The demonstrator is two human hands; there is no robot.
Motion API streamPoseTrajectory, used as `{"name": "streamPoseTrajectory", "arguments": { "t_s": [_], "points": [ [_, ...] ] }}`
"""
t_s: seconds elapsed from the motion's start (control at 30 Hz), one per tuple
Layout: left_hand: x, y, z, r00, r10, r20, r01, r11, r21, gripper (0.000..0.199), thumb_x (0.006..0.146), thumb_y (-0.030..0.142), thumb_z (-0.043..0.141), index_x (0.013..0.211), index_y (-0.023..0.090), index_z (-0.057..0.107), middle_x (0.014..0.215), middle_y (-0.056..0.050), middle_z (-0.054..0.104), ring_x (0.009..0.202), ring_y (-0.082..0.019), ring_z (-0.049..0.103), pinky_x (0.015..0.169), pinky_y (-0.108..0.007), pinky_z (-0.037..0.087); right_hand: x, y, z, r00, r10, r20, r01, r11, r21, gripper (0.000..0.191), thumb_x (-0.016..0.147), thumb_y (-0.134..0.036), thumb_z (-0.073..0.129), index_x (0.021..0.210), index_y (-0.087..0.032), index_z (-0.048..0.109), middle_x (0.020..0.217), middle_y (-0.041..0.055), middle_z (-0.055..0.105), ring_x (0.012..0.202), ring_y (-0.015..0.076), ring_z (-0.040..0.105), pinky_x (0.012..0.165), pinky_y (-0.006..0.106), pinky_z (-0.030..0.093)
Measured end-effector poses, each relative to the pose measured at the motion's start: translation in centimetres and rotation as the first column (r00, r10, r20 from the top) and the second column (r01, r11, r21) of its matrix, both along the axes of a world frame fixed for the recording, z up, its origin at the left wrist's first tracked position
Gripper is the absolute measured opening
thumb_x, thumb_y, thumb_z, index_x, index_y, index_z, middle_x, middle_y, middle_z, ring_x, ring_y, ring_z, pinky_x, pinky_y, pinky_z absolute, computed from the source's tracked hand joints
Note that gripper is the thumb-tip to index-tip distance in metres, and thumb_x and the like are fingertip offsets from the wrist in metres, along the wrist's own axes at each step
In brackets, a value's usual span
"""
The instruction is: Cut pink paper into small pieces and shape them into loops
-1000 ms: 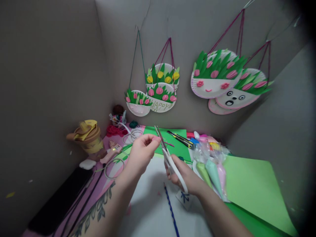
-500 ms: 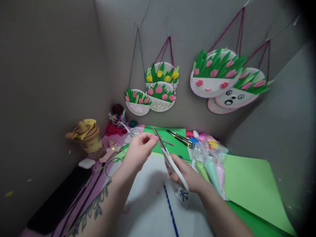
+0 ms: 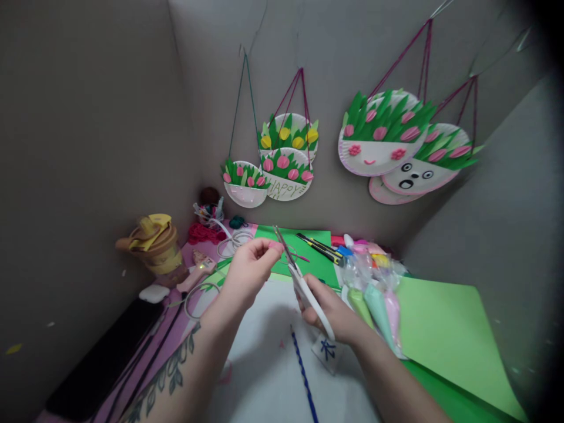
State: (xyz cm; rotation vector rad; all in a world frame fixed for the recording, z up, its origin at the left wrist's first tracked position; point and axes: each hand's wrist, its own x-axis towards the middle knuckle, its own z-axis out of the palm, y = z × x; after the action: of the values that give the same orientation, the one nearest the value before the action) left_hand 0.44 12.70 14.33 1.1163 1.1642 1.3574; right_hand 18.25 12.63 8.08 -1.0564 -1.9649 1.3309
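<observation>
Pinched between the thumb and fingertips of my left hand (image 3: 252, 267) is a tiny pink piece of paper (image 3: 277, 246), mostly hidden by the fingers. My right hand (image 3: 328, 308) grips white-handled scissors (image 3: 304, 288), fingers through the handles. Their blades point up and away, right beside my left fingertips, and look nearly closed. Below my hands, a blue twisted pencil (image 3: 302, 370) lies on the white work surface (image 3: 259, 382). A small pink scrap (image 3: 282, 344) and a larger pink scrap (image 3: 225, 373) lie there too.
Paper-plate flower baskets (image 3: 286, 173) hang on the wall ahead. Utility knives (image 3: 321, 249) rest on green paper (image 3: 273, 238). Bags of coloured clay (image 3: 374, 305) and a light green sheet (image 3: 449, 335) are at right. A lidded cup (image 3: 156, 249) and a black tablet-like slab (image 3: 106, 358) are at left.
The view shifts very slightly. Both hands and the scissors hold almost the same position, with no clear change in grip.
</observation>
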Motion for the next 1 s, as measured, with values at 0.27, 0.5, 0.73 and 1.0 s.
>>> {"name": "streamPoseTrajectory", "arguments": {
  "t_s": [0.27,0.5,0.73,1.0],
  "points": [
    [-0.1,0.0,-0.4,0.997,-0.009,-0.072,0.011,0.999,0.03,0.023,0.075,0.037,0.063,0.068,0.016,0.055,0.051,0.008,0.036,0.043,-0.005,0.027,0.042,-0.02,0.019,-0.1,-0.1,0.1,1.0,0.024,0.006,-0.024,1.0,0.009,0.026,0.066,-0.024,0.062,0.079,-0.022,0.039,0.072,-0.0031,0.051,0.063,0.0128,0.047,0.057,0.024,0.039],
    [-0.3,0.2,-0.6,0.992,-0.025,-0.122,0.03,0.999,0.042,0.024,0.076,0.038,0.062,0.07,0.016,0.056,0.052,0.008,0.036,0.046,-0.005,0.027,0.045,-0.02,0.02,0.1,0.0,0.2,0.999,0.039,0.009,-0.039,0.999,-0.004,0.024,0.065,-0.023,0.059,0.08,-0.021,0.04,0.073,-0.003,0.05,0.063,0.012,0.045,0.058,0.024,0.038],
    [-0.7,0.3,-0.5,0.982,-0.012,-0.186,0.026,0.997,0.069,0.026,0.075,0.04,0.061,0.069,0.016,0.055,0.055,0.007,0.037,0.049,-0.007,0.029,0.047,-0.02,0.023,0.4,0.1,0.3,0.999,0.036,0.026,-0.037,0.999,0.014,0.024,0.066,-0.024,0.062,0.078,-0.021,0.041,0.071,-0.0031,0.052,0.063,0.0128,0.046,0.057,0.024,0.038],
    [-1.3,0.3,-0.3,0.956,-0.041,-0.292,0.071,0.993,0.091,0.023,0.078,0.037,0.057,0.068,0.017,0.053,0.058,0.006,0.039,0.053,-0.008,0.032,0.049,-0.02,0.025,0.8,0.2,0.2,0.997,0.067,0.033,-0.067,0.998,-0.005,0.024,0.067,-0.028,0.062,0.077,-0.022,0.041,0.067,-0.0034,0.054,0.062,0.014,0.05,0.056,0.025,0.039]
  ]
}}
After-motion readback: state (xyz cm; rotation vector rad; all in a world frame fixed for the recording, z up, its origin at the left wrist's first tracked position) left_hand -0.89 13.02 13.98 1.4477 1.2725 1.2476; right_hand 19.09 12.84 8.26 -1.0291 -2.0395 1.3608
